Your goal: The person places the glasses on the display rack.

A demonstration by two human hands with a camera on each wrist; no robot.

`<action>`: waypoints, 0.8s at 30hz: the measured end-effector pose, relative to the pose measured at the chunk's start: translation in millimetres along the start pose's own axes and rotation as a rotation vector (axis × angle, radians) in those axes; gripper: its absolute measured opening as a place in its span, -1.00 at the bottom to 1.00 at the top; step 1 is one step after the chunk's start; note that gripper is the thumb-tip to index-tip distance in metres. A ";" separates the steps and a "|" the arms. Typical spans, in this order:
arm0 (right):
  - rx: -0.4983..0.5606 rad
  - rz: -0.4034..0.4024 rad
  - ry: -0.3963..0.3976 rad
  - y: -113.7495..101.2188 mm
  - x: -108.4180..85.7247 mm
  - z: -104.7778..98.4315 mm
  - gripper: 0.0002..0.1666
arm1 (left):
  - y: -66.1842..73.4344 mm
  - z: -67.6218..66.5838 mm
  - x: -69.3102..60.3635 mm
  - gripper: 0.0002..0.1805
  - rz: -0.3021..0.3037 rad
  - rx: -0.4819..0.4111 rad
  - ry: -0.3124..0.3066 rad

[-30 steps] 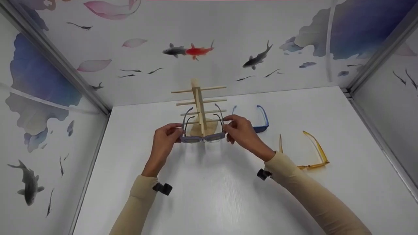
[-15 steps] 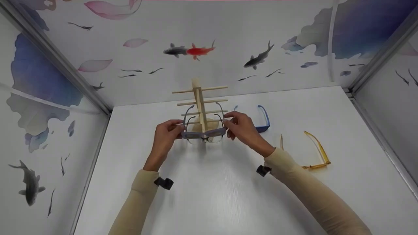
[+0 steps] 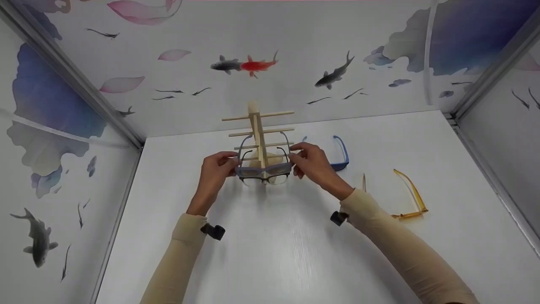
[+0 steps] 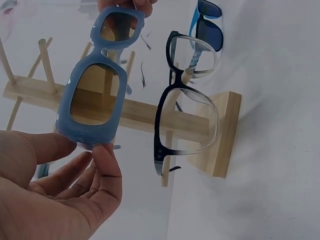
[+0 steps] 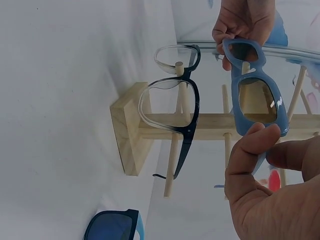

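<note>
Both hands hold a pair of blue-grey framed sunglasses (image 3: 263,170) at the front of a wooden glasses stand (image 3: 258,126). The left hand (image 3: 213,179) pinches one end of the frame between thumb and fingers. At the other end, the right hand (image 3: 312,166) pinches the frame the same way. The temples point back toward the stand's pegs. Below, black-and-clear eyeglasses (image 4: 161,115) sit on the stand's lowest pegs, apart from the sunglasses. In the right wrist view the sunglasses (image 5: 260,100) are level with pegs above those eyeglasses; whether they touch a peg is hard to tell.
Blue sunglasses (image 3: 338,166) lie on the white table (image 3: 270,261) to the right of the stand. Yellow glasses (image 3: 411,215) lie further right, partly behind the right forearm. A patterned wall (image 3: 287,29) rises behind the stand.
Both hands have shifted slightly up and away from the body with the blue-grey sunglasses. The black-and-clear eyeglasses beneath now show more fully.
</note>
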State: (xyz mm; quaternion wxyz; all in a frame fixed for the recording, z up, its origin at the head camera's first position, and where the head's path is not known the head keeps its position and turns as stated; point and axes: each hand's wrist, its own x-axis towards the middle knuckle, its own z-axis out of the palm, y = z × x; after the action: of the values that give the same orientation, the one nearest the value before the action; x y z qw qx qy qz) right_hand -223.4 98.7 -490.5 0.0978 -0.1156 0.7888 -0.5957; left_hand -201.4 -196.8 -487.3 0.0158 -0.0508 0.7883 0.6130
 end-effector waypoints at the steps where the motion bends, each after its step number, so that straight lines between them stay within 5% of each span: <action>1: 0.003 0.002 0.001 0.7 1.0 0.1 -0.55 | -0.4 -0.1 0.8 -0.68 -0.002 -0.001 0.000; 24: 0.024 0.034 0.020 3.3 8.9 3.8 -0.54 | -9.9 0.0 8.8 -0.69 0.001 -0.045 0.009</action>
State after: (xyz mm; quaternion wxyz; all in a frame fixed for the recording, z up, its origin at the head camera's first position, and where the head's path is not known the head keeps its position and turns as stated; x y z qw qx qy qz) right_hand -231.0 93.4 -494.8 0.1015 -0.0950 0.7842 -0.6047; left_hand -209.2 -199.8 -497.7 0.0109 -0.0532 0.7745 0.6302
